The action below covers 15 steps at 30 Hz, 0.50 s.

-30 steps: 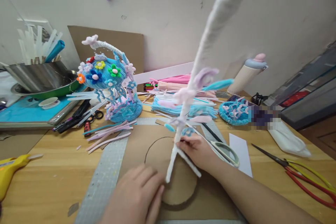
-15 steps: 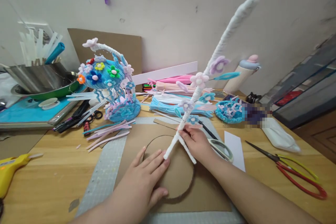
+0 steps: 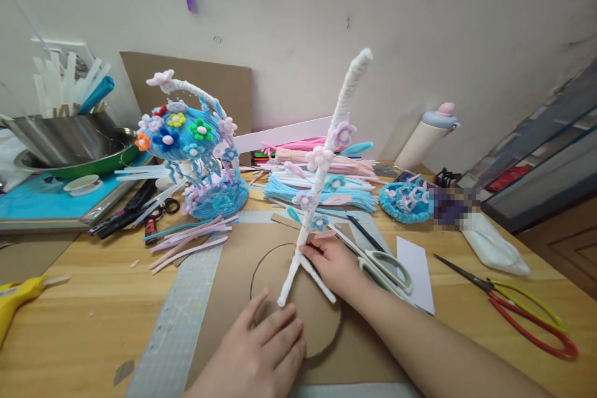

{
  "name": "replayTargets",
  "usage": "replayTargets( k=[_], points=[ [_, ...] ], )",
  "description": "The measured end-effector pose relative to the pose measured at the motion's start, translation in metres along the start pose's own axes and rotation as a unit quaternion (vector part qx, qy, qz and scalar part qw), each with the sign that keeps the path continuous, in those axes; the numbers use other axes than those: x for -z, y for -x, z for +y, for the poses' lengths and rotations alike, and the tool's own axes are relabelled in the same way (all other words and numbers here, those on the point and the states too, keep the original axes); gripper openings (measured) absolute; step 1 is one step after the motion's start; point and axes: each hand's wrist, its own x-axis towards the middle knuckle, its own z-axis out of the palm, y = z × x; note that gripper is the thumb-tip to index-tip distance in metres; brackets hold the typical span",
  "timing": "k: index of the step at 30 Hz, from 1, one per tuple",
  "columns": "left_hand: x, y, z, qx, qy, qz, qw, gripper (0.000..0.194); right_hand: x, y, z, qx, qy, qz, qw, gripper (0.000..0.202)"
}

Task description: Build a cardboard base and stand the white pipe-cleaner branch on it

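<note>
My right hand (image 3: 333, 261) grips a white wrapped stem (image 3: 318, 180) low down, just above where it forks into two legs. Pink, purple and blue fuzzy flowers dot the stem, which leans slightly right. Both legs stand over a circle drawn on a brown cardboard sheet (image 3: 373, 348). My left hand (image 3: 261, 348) lies spread on the cardboard, over the lower left of the circle, holding nothing, its fingertips below the left leg's tip.
Scissors with red and yellow handles (image 3: 527, 317) lie at right, pale green-handled scissors (image 3: 392, 270) nearer. Behind are pipe cleaner bundles (image 3: 321, 189). A flowered blue craft piece (image 3: 186, 137) stands back left, a yellow glue gun (image 3: 18, 298) at left.
The stem has moved left and toward me and become more upright, with my right hand on it. My left hand has slid down a little, away from the left leg's tip.
</note>
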Motion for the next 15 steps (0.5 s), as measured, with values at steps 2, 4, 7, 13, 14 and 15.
replayTargets(
  k=[2,4,7,13,14,15],
  points=[
    [0.005,0.003,0.0,0.0,0.005,0.033,0.999,0.021,0.002,-0.002,0.004,-0.014,-0.015,0.005,1.0,0.023],
    [0.012,0.006,-0.001,0.033,0.047,0.061,0.996,0.024,0.004,-0.003,0.006,-0.033,-0.026,0.015,0.999,0.025],
    [0.018,0.009,-0.004,0.169,0.146,0.116,0.968,0.026,0.008,-0.003,0.005,-0.053,-0.049,0.016,0.997,0.028],
    [0.012,0.005,-0.01,0.26,0.314,0.167,0.898,0.034,0.009,0.01,-0.017,-0.09,-0.157,-0.026,0.983,0.034],
    [0.012,0.003,-0.009,0.235,0.326,0.17,0.9,0.035,0.008,0.013,-0.021,-0.102,-0.196,-0.045,0.974,0.035],
    [0.014,0.002,-0.009,0.208,0.332,0.176,0.903,0.036,0.007,0.016,-0.025,-0.113,-0.234,-0.065,0.963,0.035]
  ],
)
